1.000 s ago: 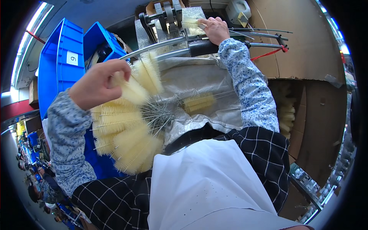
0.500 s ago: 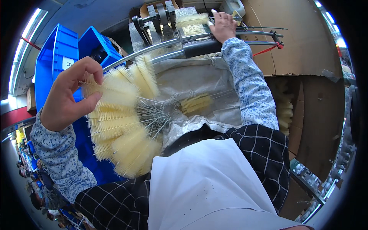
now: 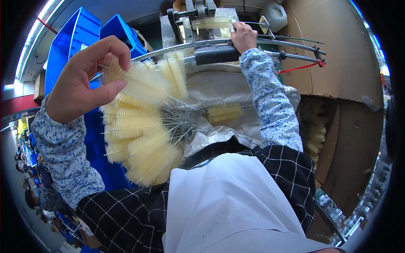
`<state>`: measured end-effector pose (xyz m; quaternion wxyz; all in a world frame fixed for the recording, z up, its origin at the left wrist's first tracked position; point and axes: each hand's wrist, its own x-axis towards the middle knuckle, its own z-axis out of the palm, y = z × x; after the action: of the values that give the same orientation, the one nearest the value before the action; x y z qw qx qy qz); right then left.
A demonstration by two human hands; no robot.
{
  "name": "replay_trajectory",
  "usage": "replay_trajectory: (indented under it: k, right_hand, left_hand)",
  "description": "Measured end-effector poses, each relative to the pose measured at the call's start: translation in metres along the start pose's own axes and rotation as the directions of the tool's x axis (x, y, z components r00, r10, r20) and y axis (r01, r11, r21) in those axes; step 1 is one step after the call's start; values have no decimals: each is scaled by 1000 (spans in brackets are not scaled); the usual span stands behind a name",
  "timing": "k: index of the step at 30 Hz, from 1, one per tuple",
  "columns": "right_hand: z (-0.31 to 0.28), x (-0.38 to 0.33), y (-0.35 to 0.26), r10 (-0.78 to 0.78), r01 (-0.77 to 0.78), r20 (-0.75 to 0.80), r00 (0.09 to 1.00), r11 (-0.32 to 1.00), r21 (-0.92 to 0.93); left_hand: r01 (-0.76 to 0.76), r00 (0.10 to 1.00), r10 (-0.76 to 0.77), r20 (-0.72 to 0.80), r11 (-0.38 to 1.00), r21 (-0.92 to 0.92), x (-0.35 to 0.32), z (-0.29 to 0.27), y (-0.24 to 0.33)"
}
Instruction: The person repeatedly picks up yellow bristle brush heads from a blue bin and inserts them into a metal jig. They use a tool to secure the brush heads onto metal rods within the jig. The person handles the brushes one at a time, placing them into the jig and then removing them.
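- A workshop corner: blue bins (image 3: 71,46) stacked at the left, brown cardboard walls (image 3: 341,76) at the right, and a grey plastic sheet (image 3: 219,130) spread under a metal fixture (image 3: 198,17) at the top.
- The left hand (image 3: 84,80) is raised, its fingers (image 3: 112,90) pinching the bristle tip of one cream bottle brush (image 3: 135,84).
- That brush belongs to a fan of brushes (image 3: 139,135); their long axes run from bristle heads at the left to wire stems (image 3: 177,122) converging rightward at centre.
- The right hand (image 3: 244,37) is well apart, fingers curled closed around something at the fixture; what exactly, I cannot tell.
- A lone brush (image 3: 223,114) lies on the sheet between both arms.
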<state>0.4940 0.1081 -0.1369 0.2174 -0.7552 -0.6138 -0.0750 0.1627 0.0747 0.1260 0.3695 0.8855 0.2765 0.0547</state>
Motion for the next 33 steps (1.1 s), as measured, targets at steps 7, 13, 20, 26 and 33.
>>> replay_trajectory:
  k: [7, 13, 20, 26, 33]
  right_hand:
    - [11, 1, -60, 33, -34, 61, 998, 999, 23]
    - [15, -1, -65, -9, 9, 8, 1000, 999, 43]
    - [-1, 0, -2, 17, -11, 52, 998, 993, -117]
    - [-18, 12, 78, 89, -93, 121, 989, 995, 32]
    - [-20, 38, 118, -22, 27, 258, 966, 1000, -14]
  left_hand:
    - [-24, 999, 23, 48, 1000, 17, 12, 0, 7]
    - [-36, 997, 42, 65, 996, -81, 30, 14, 13]
    - [11, 999, -7, 50, 997, -71, 15, 11, 4]
    - [-26, 1000, 25, -14, 996, -81, 8, 12, -13]
    - [-121, 986, 151, 76, 943, -311, 42, 28, -17]
